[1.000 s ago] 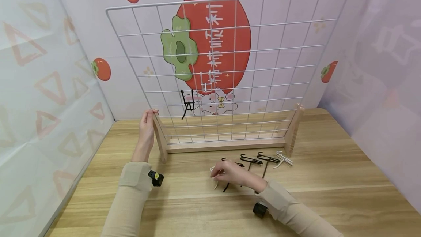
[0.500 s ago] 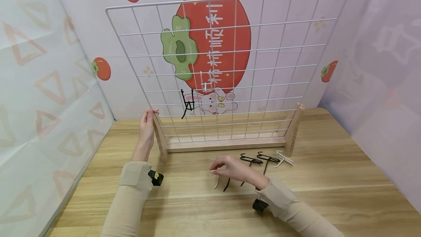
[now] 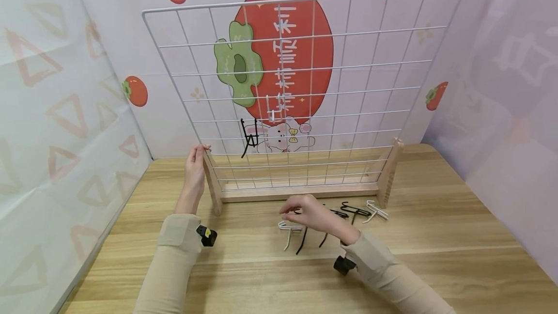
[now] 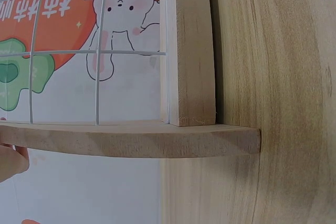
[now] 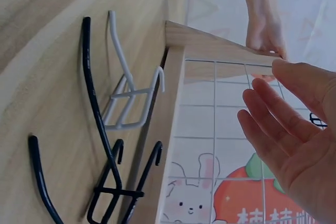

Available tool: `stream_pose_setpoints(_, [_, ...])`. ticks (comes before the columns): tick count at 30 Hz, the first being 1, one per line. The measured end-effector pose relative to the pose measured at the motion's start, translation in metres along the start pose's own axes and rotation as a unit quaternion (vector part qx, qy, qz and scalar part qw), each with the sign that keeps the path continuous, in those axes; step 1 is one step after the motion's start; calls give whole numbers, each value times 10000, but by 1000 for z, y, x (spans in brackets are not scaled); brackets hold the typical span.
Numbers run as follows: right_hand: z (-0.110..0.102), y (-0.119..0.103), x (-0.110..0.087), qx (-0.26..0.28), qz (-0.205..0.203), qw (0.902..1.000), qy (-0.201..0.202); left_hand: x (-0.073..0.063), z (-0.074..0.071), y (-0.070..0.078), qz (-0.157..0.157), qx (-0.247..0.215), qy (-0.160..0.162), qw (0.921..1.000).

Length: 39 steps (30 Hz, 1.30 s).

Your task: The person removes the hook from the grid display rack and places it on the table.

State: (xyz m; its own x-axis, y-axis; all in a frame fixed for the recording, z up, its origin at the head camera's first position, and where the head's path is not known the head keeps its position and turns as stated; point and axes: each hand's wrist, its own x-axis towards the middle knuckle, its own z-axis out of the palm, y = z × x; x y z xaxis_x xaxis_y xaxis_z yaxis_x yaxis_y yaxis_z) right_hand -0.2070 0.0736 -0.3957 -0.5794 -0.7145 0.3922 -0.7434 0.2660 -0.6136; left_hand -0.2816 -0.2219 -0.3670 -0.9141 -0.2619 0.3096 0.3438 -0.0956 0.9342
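My left hand (image 3: 194, 168) grips the top of the left wooden leg (image 3: 210, 183) of a stand that holds a white wire grid (image 3: 307, 95) upright. In the left wrist view only its fingertips and thumb (image 4: 13, 162) show at that leg. My right hand (image 3: 315, 216) hovers just above a row of wire hooks on the table, holding nothing. In the right wrist view its fingers are loosely extended beside a white hook (image 5: 119, 51) and a black hook (image 5: 95, 98). The white hook lies at the left end of the row; my right hand partly covers the black ones.
A black hook (image 3: 251, 141) and a white hook (image 3: 273, 116) hang on the grid. More hooks, one black (image 3: 356, 211) and one white (image 3: 378, 210), lie near the right leg (image 3: 389, 173). A wooden crossbar (image 3: 296, 193) joins the legs. Printed cloth surrounds the table.
My right hand has let go of the leftmost white hook and risen off it, slightly up and to the right. The left hand stays on the leg.
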Motion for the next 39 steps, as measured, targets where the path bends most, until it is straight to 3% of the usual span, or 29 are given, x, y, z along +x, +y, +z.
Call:
stream_pose_setpoints(7, [-7, 0, 4, -243, -356, 9985, 334, 0, 0, 0, 58, -67, -9, 10000])
stream_pose_setpoints(19, [-24, -8, 11, -54, -400, 9977, 550, 0, 0, 0, 48, -35, -42, 10000])
stream_pose_setpoints(29, [-35, -16, 17, -228, -259, 9955, 887, -1, 1, 1, 17, -75, 16, 10000])
stream_pose_setpoints(39, [-46, -25, 29, -590, -791, 9838, 1494, -1, 1, 0, 41, -96, -7, 9999])
